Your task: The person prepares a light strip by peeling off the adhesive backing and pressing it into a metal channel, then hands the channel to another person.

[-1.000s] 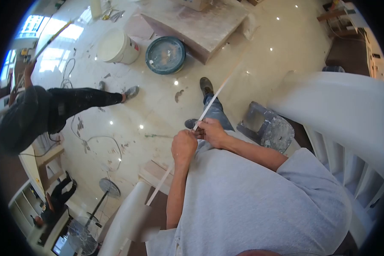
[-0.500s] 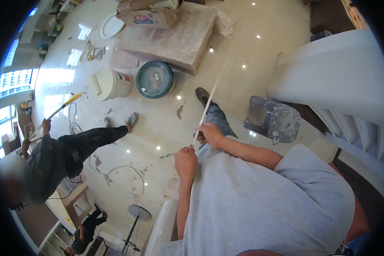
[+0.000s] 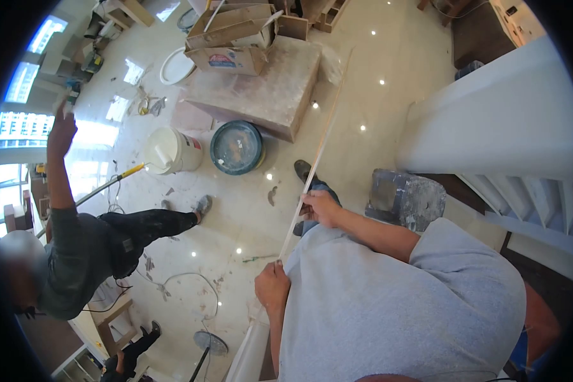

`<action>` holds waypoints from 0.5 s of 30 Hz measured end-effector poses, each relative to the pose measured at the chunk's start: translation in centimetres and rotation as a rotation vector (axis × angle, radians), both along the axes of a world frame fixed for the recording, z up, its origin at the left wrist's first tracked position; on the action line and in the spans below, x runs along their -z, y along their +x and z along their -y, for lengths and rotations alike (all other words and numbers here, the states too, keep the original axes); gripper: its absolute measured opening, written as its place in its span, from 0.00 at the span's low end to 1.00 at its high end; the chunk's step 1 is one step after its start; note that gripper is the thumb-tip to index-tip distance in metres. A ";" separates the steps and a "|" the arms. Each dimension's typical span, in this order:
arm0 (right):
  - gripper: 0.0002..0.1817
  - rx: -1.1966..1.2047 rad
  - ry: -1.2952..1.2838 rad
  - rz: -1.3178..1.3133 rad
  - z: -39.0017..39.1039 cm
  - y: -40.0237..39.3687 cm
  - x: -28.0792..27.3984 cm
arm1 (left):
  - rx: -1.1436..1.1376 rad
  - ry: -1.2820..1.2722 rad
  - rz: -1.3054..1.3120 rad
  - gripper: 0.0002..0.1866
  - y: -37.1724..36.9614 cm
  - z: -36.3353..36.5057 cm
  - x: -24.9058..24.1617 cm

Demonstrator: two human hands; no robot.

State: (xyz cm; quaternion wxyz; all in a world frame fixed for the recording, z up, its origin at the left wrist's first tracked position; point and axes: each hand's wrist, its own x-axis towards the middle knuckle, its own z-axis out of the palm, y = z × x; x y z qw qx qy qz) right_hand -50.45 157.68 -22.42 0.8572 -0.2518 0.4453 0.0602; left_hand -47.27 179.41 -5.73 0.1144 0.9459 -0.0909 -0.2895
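Above the glossy floor [image 3: 388, 114], the left hand [image 3: 272, 286] is closed around the lower end of a long thin white strip [image 3: 318, 153], while the right hand [image 3: 320, 208] grips it higher up. From there the strip slants up across the floor towards a stone block [image 3: 261, 95]. Near its line sit a teal lid [image 3: 237, 147], a white bucket [image 3: 170, 151] and a spattered stool [image 3: 404, 198]. Off to the left another person [image 3: 76, 254] raises an arm.

A thin, pale, smooth wooden strip [image 3: 318, 149] is seen above a glossy, polished floor [image 3: 388, 83] flecked with paint, beside a matt, paint-crusted stool [image 3: 406, 198], a white plastic bucket [image 3: 172, 151] and a cardboard box [image 3: 229, 38] at upper centre.
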 end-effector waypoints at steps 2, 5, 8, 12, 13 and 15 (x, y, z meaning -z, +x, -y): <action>0.11 -0.097 -0.137 0.042 -0.9 -0.4 -2.9 | -0.031 -0.031 -0.006 0.17 -0.6 -2.0 -0.1; 0.11 -0.102 -0.256 0.112 -1.8 -1.2 -5.6 | -0.133 -0.258 -0.121 0.16 -1.0 -4.0 1.3; 0.11 -0.056 -0.384 0.222 -2.6 -1.1 -6.7 | -0.018 -0.380 -0.136 0.14 -0.1 -2.8 3.7; 0.11 -0.083 -0.683 0.275 0.0 0.5 -7.4 | 0.083 -0.578 0.039 0.11 1.4 -0.6 5.8; 0.12 -0.085 -0.743 0.306 0.7 1.3 -7.8 | 0.050 -0.648 0.013 0.10 2.0 0.5 5.1; 0.12 -0.068 -0.760 0.318 1.8 1.7 -12.3 | 0.013 -0.771 -0.027 0.09 2.4 1.8 3.2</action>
